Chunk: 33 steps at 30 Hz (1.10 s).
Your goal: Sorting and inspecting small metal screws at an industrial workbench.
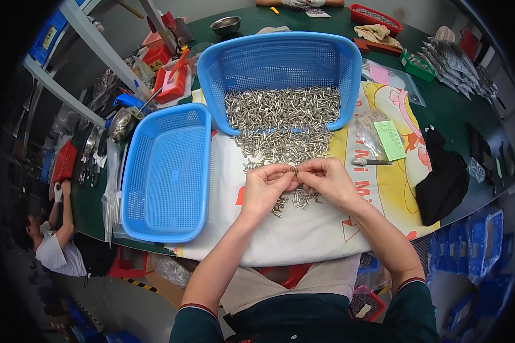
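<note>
Two hands sort small metal screws on a cloth-covered table.

The left hand (pixel 264 186) and right hand (pixel 325 180) meet fingertip to fingertip, pinching a few screws (pixel 285 123) above a loose heap on the white cloth (pixel 303 228). More screws spill from the tilted blue basket (pixel 280 57); an empty blue basket (pixel 166 171) lies to the left.

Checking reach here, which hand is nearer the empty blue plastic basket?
Left. The left hand is just right of the empty blue plastic basket; the right hand lies farther right.
</note>
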{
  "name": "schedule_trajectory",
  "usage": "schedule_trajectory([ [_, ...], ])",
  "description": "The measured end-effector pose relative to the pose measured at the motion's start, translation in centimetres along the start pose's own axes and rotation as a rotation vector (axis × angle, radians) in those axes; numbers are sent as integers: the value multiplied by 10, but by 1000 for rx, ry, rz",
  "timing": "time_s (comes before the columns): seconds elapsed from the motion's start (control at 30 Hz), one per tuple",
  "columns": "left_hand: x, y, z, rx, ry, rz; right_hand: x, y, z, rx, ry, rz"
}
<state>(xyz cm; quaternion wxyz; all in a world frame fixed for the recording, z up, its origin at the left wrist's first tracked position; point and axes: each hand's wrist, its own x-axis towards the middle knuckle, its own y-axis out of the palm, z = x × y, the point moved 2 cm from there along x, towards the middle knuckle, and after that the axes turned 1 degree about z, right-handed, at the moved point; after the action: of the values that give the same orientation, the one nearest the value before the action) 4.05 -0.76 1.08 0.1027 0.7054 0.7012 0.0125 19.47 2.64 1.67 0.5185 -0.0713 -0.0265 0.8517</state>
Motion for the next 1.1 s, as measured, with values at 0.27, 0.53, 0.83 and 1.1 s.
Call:
schedule_trajectory([
  [0.27, -1, 1, -1, -22, -42, 21, 2, 0, -3, -83, -48, -57],
  [0.53, -2, 0, -3, -80, -112, 26, 1, -1, 1, -99, -55, -65],
  [0.83, -3, 1, -8, -51, -123, 88, 0, -6, 3, 120, 153, 9],
  [1.1, -5, -1, -8, -142, -236, 164, 0, -4, 4, 167, 268, 50],
])
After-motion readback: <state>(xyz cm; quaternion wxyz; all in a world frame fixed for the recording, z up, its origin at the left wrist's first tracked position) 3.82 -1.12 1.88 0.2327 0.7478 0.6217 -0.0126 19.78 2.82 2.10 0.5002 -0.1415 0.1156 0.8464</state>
